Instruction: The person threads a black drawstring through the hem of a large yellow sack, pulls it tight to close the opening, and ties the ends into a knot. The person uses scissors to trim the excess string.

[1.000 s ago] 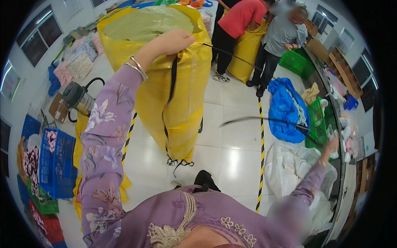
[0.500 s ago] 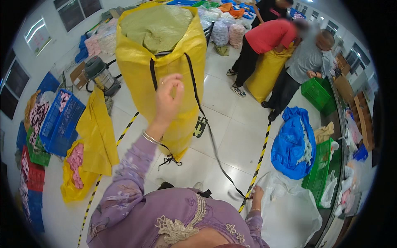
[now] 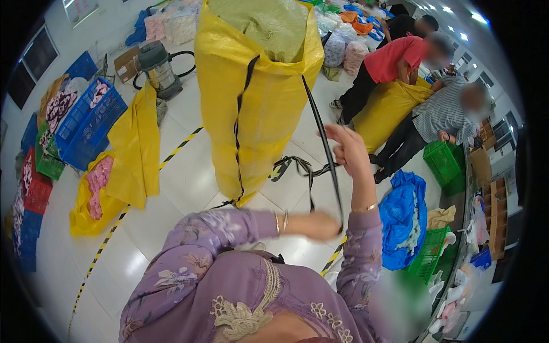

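Observation:
A tall yellow woven sack stands in front of me, a greenish woven bag filling its mouth. Black straps hang down its near side, and one runs taut from the rim toward me. My left hand, blurred, reaches across my body and is closed on the lower end of that strap. Raised beside the same strap is my right hand, its fingers bent but apart. A loose length of strap dangles in loops between the sack and my right hand.
At left are blue crates, a yellow sheet and a vacuum cleaner. People handle another yellow sack at right. A blue bag and green crates lie near the right-hand bench.
My left hand has come down from the sack's front and crossed to the right onto the strap. My right hand has risen from the lower right to beside the strap. The view has shifted.

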Tool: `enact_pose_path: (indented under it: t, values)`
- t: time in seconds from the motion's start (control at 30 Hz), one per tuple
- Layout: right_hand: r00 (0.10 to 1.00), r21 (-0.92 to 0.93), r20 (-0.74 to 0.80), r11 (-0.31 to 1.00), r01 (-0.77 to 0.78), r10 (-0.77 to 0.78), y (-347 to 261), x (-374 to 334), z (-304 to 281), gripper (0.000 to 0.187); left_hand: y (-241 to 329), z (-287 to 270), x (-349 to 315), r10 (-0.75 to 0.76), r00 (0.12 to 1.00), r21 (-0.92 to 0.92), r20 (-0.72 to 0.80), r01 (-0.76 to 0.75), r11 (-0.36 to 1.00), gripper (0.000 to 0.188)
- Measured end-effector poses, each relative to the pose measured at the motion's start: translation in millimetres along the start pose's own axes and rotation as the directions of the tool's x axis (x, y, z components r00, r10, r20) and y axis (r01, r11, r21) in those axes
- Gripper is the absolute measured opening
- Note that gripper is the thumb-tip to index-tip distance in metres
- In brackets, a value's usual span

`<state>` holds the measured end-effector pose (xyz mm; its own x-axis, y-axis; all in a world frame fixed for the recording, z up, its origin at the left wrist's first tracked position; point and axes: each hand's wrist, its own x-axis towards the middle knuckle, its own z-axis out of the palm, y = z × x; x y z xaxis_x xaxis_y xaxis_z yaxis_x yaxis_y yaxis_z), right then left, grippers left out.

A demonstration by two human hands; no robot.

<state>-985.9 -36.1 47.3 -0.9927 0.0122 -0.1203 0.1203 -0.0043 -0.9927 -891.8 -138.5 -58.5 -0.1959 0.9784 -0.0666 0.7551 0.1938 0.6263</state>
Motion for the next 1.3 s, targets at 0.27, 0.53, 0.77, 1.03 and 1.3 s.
enact_pose_path:
  t: [0.27, 0.53, 0.77, 1.03, 1.3]
  values:
    - [0.991, -0.013, 0.094, 0.995, 0.098, -0.096, 62.8, -58.6, -20.9, 0.035, -74.1, 98.4, -34.2, 0.222, 0.801, -0.323, 0.556, -0.037, 0.946, 0.029]
    - [0.671, 0.281, -0.102, 0.669, -0.688, 0.734, 345.6, -303.0, -67.0, 0.034, -108.9, -142.4, -28.8, -0.366, 0.714, -0.775, -0.597, -0.631, 0.035, 0.030]
    - [0.759, -0.865, -0.280, 0.189, -0.466, 0.589, 468.5, -426.4, -198.4, 0.034, -80.6, -31.2, -16.1, -0.196, 0.748, -0.511, -0.634, -0.215, 0.832, 0.027]
    - [0.971, 0.043, 0.002, 0.970, -0.239, 0.239, 98.4, -74.4, 7.9, 0.036, -24.5, 138.3, -54.4, 0.090, 0.987, -0.290, 0.131, -0.049, 0.956, 0.039]
    - [0.982, -0.048, -0.181, 0.998, 0.039, -0.047, 80.1, -75.1, 70.3, 0.030, -138.5, 139.2, -78.2, -0.089, 0.955, -0.186, 0.284, 0.146, 0.972, 0.026]
